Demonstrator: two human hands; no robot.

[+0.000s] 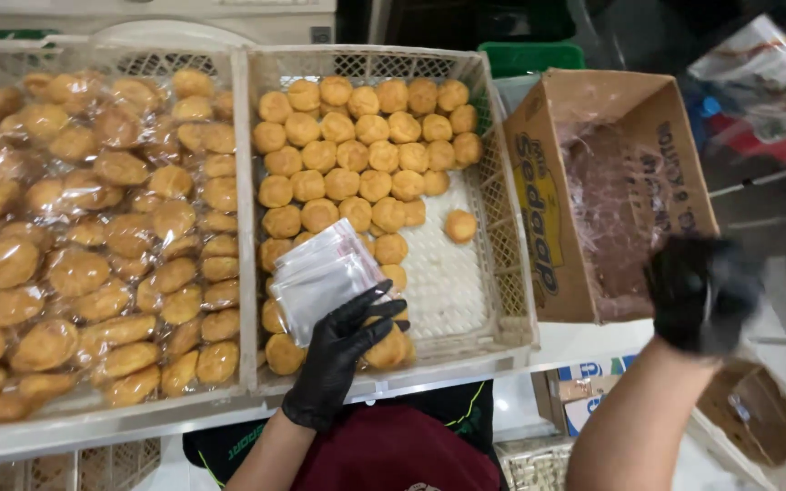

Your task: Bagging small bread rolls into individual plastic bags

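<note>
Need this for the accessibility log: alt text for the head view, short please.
A person's black-gloved left hand holds a stack of clear plastic bags over a white crate of unwrapped round buns. The gloved right hand, blurred, is beside an open cardboard box lined with plastic. A second crate on the left holds bagged buns.

A crate of bagged buns (93, 236) is sitting left of a crate of loose buns (493, 227); a cardboard box (548, 182) is standing right.
</note>
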